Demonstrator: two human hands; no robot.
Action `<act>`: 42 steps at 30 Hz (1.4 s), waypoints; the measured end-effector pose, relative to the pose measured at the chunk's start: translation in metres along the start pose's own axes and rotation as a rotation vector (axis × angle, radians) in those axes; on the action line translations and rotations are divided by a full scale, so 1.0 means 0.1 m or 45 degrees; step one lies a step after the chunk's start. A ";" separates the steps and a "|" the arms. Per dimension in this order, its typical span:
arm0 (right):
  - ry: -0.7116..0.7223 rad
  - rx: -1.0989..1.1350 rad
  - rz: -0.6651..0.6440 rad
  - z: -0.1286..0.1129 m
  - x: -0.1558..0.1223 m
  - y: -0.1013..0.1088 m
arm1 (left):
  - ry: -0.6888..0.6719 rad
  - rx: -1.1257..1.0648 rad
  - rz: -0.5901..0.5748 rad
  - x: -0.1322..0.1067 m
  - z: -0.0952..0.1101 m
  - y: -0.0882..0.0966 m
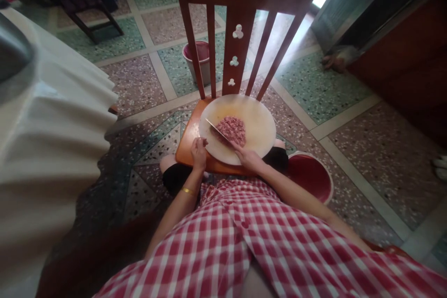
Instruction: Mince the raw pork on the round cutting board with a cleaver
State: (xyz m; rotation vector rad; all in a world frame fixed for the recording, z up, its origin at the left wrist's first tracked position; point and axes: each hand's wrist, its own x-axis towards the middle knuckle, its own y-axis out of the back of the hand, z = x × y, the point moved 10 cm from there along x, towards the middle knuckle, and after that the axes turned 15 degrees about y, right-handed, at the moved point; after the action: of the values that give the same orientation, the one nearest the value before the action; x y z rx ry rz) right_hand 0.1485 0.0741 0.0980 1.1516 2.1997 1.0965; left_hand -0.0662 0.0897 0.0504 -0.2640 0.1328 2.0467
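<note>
A round white cutting board [258, 123] rests on the seat of a wooden chair, with a heap of minced meat [234, 129] in its middle. My right hand [248, 157] is closed round the handle of a cleaver [218, 131], whose blade slants up to the left along the near-left side of the meat. My left hand [199, 151] is at the board's left edge, its fingers curled together. Whether a small thing is between those fingers I cannot make out.
The chair's slatted back [232, 56] rises behind the board, its seat [188, 142] under it. A bin [202, 63] stands beyond the chair, and a red bucket [310, 177] at my right. A cloth-covered table [59, 125] is on the left, another chair [84, 9] farther back.
</note>
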 end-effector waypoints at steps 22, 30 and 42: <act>0.060 0.106 0.268 -0.02 -0.02 0.33 | 0.040 0.030 0.039 0.01 -0.10 0.05; 0.058 0.132 0.374 0.04 -0.11 0.54 | 0.048 0.034 0.035 0.04 -0.11 0.03; -0.013 0.198 0.473 0.18 -0.17 0.62 | 0.028 0.048 0.019 0.04 -0.09 -0.01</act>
State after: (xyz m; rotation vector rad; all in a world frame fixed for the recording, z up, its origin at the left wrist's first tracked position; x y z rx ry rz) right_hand 0.2002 0.0897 0.1367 1.6804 2.1456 1.0680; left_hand -0.0660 0.0914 0.0410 -0.2627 0.1867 2.0543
